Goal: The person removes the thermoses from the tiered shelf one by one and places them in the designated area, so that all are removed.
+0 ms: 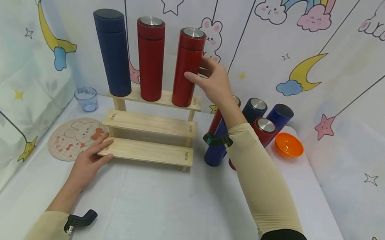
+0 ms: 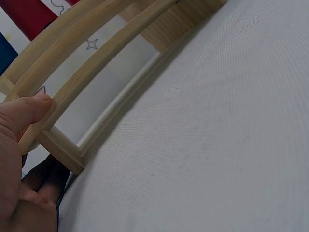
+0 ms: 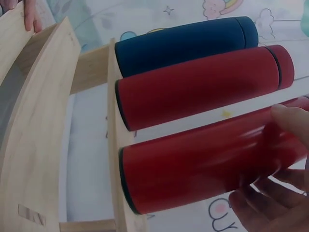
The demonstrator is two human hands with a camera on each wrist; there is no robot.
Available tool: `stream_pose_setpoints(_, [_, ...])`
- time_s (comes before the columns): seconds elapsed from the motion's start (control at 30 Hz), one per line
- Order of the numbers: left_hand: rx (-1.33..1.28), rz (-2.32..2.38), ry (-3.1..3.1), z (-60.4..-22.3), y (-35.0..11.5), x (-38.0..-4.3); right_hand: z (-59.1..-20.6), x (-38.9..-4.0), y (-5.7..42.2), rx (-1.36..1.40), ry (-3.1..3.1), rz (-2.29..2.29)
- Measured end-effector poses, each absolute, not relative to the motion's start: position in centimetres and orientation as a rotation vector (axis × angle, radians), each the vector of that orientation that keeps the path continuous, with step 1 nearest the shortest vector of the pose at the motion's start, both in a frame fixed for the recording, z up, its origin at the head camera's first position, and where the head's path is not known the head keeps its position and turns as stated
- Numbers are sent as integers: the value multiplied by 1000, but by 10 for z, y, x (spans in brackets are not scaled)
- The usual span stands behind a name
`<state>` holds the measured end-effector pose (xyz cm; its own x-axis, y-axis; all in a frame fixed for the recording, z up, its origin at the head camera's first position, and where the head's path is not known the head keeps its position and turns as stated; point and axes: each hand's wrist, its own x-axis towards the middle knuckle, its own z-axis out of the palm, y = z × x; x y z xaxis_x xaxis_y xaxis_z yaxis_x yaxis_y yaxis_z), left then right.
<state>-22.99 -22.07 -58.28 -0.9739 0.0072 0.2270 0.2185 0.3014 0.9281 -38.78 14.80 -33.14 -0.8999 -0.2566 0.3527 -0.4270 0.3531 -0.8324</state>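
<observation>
A three-step wooden rack (image 1: 145,152) stands on the table. On its top step are a dark blue thermos (image 1: 112,53), a red thermos (image 1: 149,60) and, at the right end, another red thermos (image 1: 184,81) with a steel lid. My right hand (image 1: 213,81) holds this right-hand thermos by its upper body, thumb (image 3: 289,118) on one side and fingers on the other. The base of that thermos rests on the top step. At the lowest step's left end, my left hand (image 1: 89,162) grips the rack, its thumb (image 2: 31,110) against the wood.
Right of the rack stand several more thermoses, among them a blue one (image 1: 215,151) and a red one (image 1: 265,127), partly behind my right arm. An orange bowl (image 1: 288,145) sits beyond them. Left are a clear glass (image 1: 87,99) and a round bunny mat (image 1: 68,142).
</observation>
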Motion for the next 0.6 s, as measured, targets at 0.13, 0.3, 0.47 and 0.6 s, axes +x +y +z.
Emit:
stream_pose_setpoints(0.13, [-194, -1748, -2390, -583, -221, -230, -333, -389, 145, 612, -2471, 1571])
stream_pose_setpoints(0.3, [-190, -1751, -2391, -582, -221, -230, -334, -390, 143, 586, -2487, 1566])
stream_pose_setpoints(0.47, [-190, -1750, -2397, -582, -221, -229, -335, -390, 141, 542, -2491, 1571])
stream_pose_setpoints(0.6, [-186, -1735, -2403, -583, -221, -229, -337, -389, 139, 540, -2468, 1579])
